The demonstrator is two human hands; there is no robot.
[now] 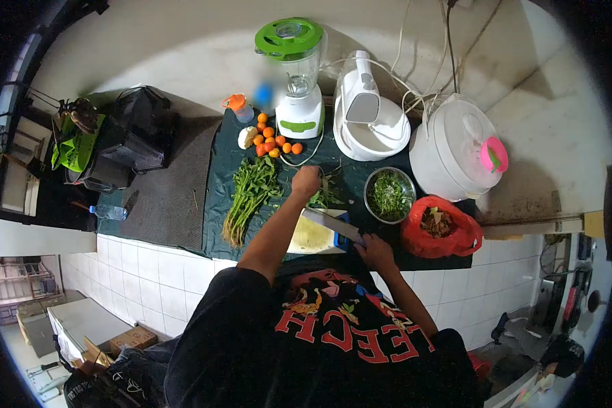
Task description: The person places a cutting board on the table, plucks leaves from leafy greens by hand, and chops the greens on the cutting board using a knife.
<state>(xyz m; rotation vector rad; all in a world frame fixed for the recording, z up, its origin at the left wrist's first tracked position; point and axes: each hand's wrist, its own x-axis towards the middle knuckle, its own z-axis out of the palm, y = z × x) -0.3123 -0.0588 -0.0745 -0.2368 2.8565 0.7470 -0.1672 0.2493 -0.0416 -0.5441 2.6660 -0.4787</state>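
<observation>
My right hand [375,251] is closed round the handle of a large knife [333,225], whose broad blade lies over the cutting board [311,239]. Beyond the board, my left hand [307,180] is closed beside some leafy greens [326,194]; what its fingers hold, if anything, is too small to make out. A bundle of long-stemmed greens [250,197] lies to the left of the board. On the right stands a metal bowl [389,196] of chopped greens, with a red plastic bag [440,228] holding brown scraps next to it.
A blender [299,112] stands at the back, near several orange fruits [268,132] and an orange-lidded container [240,107]. White appliances [370,122] and a large white lidded tub [452,146] are at the back right. A plastic bottle [109,212] lies far left.
</observation>
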